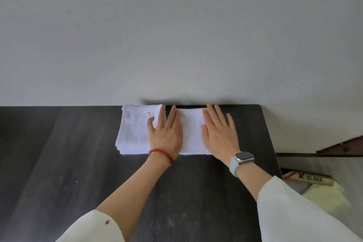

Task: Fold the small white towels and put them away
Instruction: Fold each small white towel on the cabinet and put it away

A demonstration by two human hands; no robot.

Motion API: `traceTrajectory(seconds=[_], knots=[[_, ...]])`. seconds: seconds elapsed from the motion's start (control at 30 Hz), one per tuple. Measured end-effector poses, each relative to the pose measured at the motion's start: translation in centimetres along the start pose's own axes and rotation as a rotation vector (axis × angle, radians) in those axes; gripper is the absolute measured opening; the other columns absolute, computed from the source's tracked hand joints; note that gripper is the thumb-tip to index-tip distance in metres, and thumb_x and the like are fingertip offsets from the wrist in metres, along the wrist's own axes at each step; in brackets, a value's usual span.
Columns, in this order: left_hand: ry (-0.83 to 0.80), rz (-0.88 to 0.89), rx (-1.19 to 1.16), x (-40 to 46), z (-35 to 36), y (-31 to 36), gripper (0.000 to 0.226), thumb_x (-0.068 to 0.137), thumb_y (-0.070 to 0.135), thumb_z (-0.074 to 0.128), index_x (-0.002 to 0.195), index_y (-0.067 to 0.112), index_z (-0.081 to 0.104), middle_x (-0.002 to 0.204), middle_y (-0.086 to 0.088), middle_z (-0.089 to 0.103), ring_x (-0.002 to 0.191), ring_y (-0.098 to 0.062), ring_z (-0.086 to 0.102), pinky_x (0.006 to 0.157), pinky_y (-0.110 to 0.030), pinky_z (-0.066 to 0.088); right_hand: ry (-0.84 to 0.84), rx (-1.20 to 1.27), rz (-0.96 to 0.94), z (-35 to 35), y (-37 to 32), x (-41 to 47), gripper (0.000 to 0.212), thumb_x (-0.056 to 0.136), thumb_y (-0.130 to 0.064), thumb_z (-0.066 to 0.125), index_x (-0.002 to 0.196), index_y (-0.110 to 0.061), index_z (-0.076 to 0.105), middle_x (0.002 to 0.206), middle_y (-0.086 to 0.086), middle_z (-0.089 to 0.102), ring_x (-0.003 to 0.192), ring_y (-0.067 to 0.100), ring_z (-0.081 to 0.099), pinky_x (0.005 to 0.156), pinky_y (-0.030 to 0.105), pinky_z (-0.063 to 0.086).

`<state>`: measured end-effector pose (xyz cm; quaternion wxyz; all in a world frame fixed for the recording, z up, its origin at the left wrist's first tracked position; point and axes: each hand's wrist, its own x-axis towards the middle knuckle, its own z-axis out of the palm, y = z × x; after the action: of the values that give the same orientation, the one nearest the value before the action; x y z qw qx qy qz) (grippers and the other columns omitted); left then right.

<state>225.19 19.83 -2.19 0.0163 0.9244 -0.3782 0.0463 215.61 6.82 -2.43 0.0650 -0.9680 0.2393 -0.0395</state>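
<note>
left hand flat, fingers straight, across both towels | right hand flat on folded towel | towel stack (tagged) beside it on desk

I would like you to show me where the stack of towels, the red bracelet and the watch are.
Stack of towels (pixel 133 133): head view, bare top surface left of the hands.
Red bracelet (pixel 162 154): head view, beads on the left wrist.
Watch (pixel 244 156): head view, dark screen on the right wrist.

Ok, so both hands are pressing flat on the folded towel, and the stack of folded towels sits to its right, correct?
Not quite: in the head view the stack lies to the left of the folded towel. The left hand and right hand do press flat.
</note>
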Motion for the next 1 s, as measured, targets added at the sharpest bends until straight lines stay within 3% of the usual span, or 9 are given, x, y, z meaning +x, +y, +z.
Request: traceTrajectory(seconds=[0.07,0.17,0.23,0.27,0.33,0.37,0.6,0.8,1.0], knots=[[-0.2,-0.022,-0.003,0.2,-0.3,0.0,0.05,0.098,0.034,0.015,0.145,0.018,0.018,0.155,0.006,0.01,0.143,-0.024,-0.003,0.11,-0.052,0.002,-0.172,0.027,0.012,-0.3,-0.1,-0.1,0.062,0.091,-0.04,0.003,0.146,-0.015,0.017,0.156,0.003,0.008,0.144,0.022,0.006,0.113,0.048,0.015],[-0.226,-0.043,-0.025,0.1,-2.4,0.4,0.051,0.098,0.038,0.017,0.145,0.018,0.014,0.156,0.004,-0.001,0.142,-0.024,-0.014,0.11,-0.054,-0.005,-0.193,0.077,0.015,-2.2,-0.2,-0.2,0.052,0.099,-0.034,0.018,0.148,-0.02,0.005,0.156,0.002,-0.006,0.144,0.021,-0.009,0.116,0.045,0.004],[-0.173,-0.028,-0.064,-0.4,-4.8,0.4,0.049,0.098,0.038,0.023,0.143,0.021,0.02,0.156,0.002,0.0,0.142,-0.023,-0.013,0.111,-0.052,-0.005,-0.118,0.147,0.033,-4.6,-0.6,-0.7,0.049,0.099,-0.029,0.027,0.146,-0.016,0.017,0.156,0.005,0.009,0.144,0.023,0.003,0.117,0.043,0.012],[-0.134,-0.02,-0.102,-0.7,-6.1,0.2,0.047,0.097,0.037,0.026,0.142,0.022,0.025,0.156,0.001,0.001,0.142,-0.022,-0.011,0.112,-0.05,-0.004,-0.067,0.215,0.049,-6.0,-0.8,-1.2,0.046,0.098,-0.025,0.031,0.143,-0.014,0.026,0.15,0.008,0.027,0.14,0.026,0.02,0.113,0.041,0.023],[-0.062,-0.032,-0.239,-1.8,-8.8,0.2,0.042,0.097,0.035,0.032,0.136,0.021,0.035,0.155,-0.001,0.004,0.143,-0.02,-0.005,0.113,-0.045,0.002,0.012,0.387,0.103,-9.0,-1.1,-2.7,0.039,0.096,-0.021,0.035,0.134,-0.012,0.041,0.12,0.009,0.058,0.112,0.026,0.051,0.094,0.039,0.043],[-0.041,-0.047,-0.319,-2.6,-10.3,0.5,0.041,0.096,0.035,0.034,0.134,0.02,0.039,0.155,-0.002,0.006,0.143,-0.019,0.0,0.113,-0.042,0.007,0.019,0.45,0.131,-10.5,-1.1,-3.8,0.036,0.096,-0.02,0.035,0.129,-0.013,0.046,0.108,0.007,0.063,0.099,0.025,0.057,0.086,0.04,0.046],[0.042,-0.01,-0.675,-14.4,-19.3,4.4,0.035,0.093,0.028,0.046,0.125,0.014,0.053,0.135,-0.002,0.045,0.122,-0.018,0.044,0.101,-0.036,0.037,0.046,0.676,0.249,-17.5,-0.4,-16.7,0.028,0.095,-0.018,0.038,0.109,-0.012,0.062,0.109,0.004,0.067,0.105,0.023,0.059,0.088,0.03,0.045],[0.052,0.114,-0.744,-27.7,-21.8,11.9,0.032,0.092,0.026,0.049,0.121,0.015,0.056,0.128,-0.001,0.053,0.118,-0.02,0.048,0.1,-0.039,0.039,0.17,0.749,0.325,-21.2,2.4,-35.8,0.029,0.097,-0.018,0.039,0.121,-0.015,0.054,0.117,0.003,0.063,0.11,0.019,0.057,0.09,0.029,0.043],[-0.087,0.384,-0.799,-36.6,-23.3,27.1,0.032,0.092,0.025,0.048,0.121,0.015,0.057,0.12,-0.005,0.058,0.114,-0.023,0.053,0.097,-0.036,0.041,0.352,0.746,0.635,-24.0,11.3,-55.2,0.024,0.095,-0.011,0.044,0.111,-0.008,0.061,0.108,0.009,0.066,0.1,0.02,0.06,0.078,0.019,0.04]])
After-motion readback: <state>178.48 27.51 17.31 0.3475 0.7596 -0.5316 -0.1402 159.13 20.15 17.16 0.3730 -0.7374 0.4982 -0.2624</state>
